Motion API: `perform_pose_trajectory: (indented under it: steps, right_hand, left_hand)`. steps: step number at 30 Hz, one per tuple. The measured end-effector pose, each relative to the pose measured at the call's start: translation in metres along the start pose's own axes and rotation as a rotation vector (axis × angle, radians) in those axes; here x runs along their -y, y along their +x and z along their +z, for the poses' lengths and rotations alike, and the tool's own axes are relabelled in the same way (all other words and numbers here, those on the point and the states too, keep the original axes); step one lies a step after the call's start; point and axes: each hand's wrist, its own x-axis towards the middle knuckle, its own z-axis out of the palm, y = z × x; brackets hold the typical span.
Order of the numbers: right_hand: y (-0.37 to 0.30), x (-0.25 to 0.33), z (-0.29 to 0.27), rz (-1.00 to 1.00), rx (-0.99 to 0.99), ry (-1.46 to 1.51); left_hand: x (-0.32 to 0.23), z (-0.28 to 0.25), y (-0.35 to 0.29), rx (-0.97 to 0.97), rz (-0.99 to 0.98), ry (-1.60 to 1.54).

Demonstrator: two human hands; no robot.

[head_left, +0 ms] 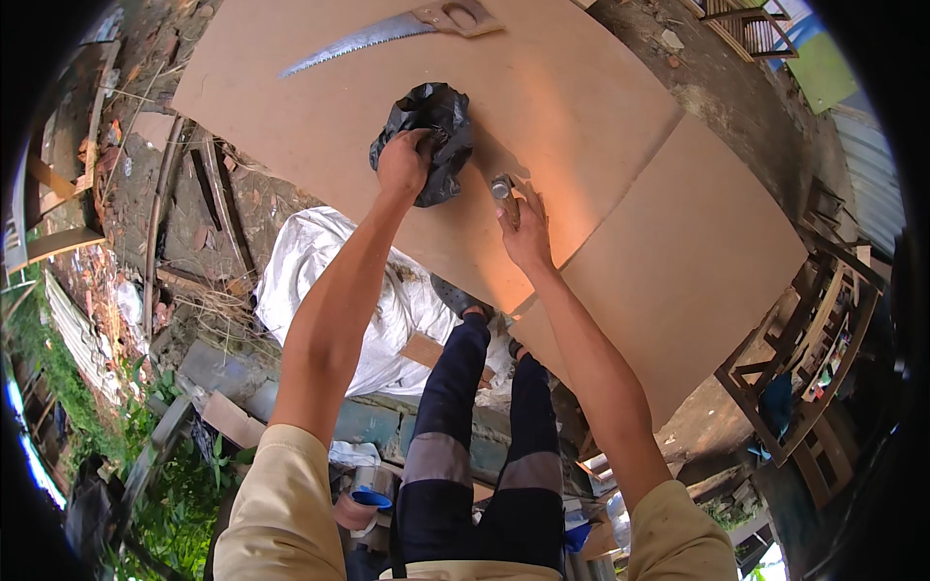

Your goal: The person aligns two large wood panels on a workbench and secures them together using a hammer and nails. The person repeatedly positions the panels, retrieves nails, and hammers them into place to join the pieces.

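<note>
A crumpled black plastic bag (453, 121) rests on a large brown board (320, 126). My left hand (403, 163) is at its mouth, fingers curled into the folds and partly hidden there; whatever the bag contains cannot be seen. Just to the right, my right hand (528, 230) is closed around a hammer (503, 188), its metal head pointing up toward the camera. Beyond the bag, a handsaw (373, 34) with a wooden handle lies flat on the board, its toothed blade pointing left.
A second brown board (693, 252) adjoins the first on the right. Below the boards' near edge lies a white sack (315, 266), close to my feet. Wooden frames (809, 349) stand at the right. Timber pieces (223, 198) and debris cover the ground at the left.
</note>
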Motion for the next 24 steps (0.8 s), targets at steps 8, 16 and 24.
perform_pose_trajectory:
  steps: [8,16,24]
  right_hand:
    - [0.007,-0.019,0.032,0.142,0.134,0.075]
    - [0.010,-0.024,0.026,0.159,0.321,0.029]
    - [0.008,-0.016,0.025,0.173,0.318,0.014]
  left_hand:
    - [0.015,0.027,-0.006,-0.016,-0.102,0.186]
    - [0.016,0.042,-0.002,-0.082,-0.238,0.280]
    - [0.019,0.054,-0.018,-0.212,-0.209,0.199]
